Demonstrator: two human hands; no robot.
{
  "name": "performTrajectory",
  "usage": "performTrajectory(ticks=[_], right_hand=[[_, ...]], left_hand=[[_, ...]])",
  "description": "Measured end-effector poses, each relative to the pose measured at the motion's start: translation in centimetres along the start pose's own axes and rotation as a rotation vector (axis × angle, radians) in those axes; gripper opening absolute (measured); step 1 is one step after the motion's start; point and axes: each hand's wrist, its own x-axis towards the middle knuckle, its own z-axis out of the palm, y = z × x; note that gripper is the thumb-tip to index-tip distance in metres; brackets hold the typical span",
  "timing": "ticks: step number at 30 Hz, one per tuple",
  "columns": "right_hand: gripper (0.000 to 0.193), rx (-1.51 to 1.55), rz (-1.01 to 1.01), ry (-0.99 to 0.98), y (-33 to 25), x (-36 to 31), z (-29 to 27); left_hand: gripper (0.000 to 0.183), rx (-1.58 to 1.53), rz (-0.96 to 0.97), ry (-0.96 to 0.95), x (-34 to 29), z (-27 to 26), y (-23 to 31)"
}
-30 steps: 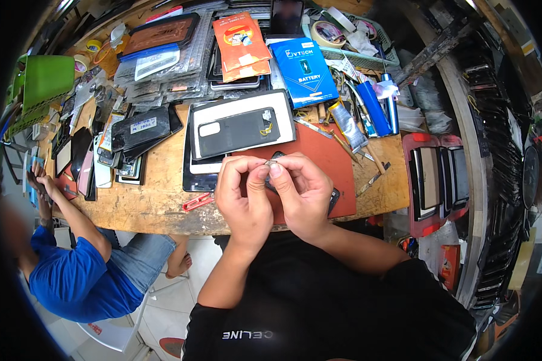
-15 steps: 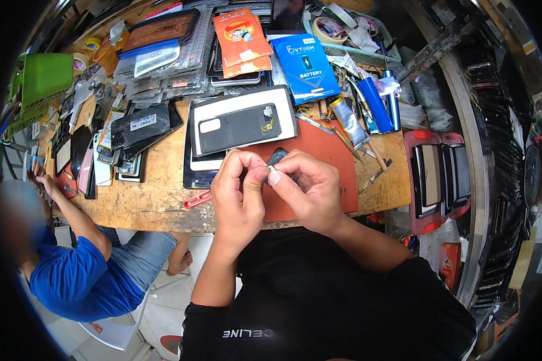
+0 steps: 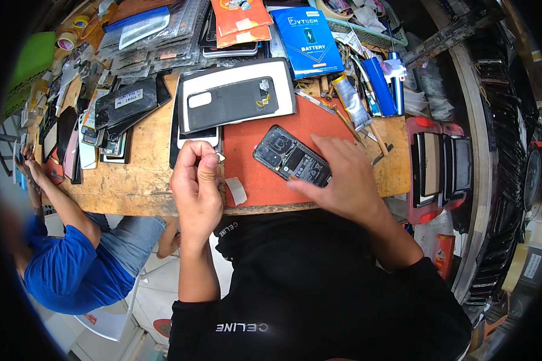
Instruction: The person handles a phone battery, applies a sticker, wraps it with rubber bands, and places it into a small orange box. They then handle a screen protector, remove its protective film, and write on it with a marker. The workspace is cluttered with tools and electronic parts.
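**Inspection: small-part handling beside an opened phone (image 3: 291, 157)**

Nearest, the worker's black shirt (image 3: 319, 271) bears pale lettering. A white scrap (image 3: 236, 191) lies at the mat's near edge. The left hand (image 3: 197, 186) pinches a small pale piece (image 3: 221, 157) between thumb and forefinger. The right hand (image 3: 349, 174) is spread, thumb and fingers apart, over the phone's right end; contact cannot be confirmed. The phone lies back up on the red mat (image 3: 256, 191), its inside exposed. The step in hand is judged to be fine handwork on this phone; the next move would call for a steadied phone and a light fingertip grip.

Print on the phone's battery is too small to read. Farther left, a dark phone (image 3: 129, 99) carries a handwritten white sticker. Farther off, the blue packet (image 3: 307, 42) shows large white lettering and a battery drawing; the orange packets (image 3: 241, 25) are partly cut off.
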Motion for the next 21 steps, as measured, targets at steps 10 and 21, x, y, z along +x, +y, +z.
performTrajectory(ticks=[10,21], right_hand=[[0.084,-0.004,0.092,-0.137,0.3,-1.0,0.7],[0.097,1.827,0.216,-0.233,3.5,-3.4,-1.2]], left_hand=[[0.014,-0.098,-0.053,-0.047,-0.1,1.4,-0.7],[0.009,-0.367,-0.207,-0.492,3.0,4.9,2.8]])
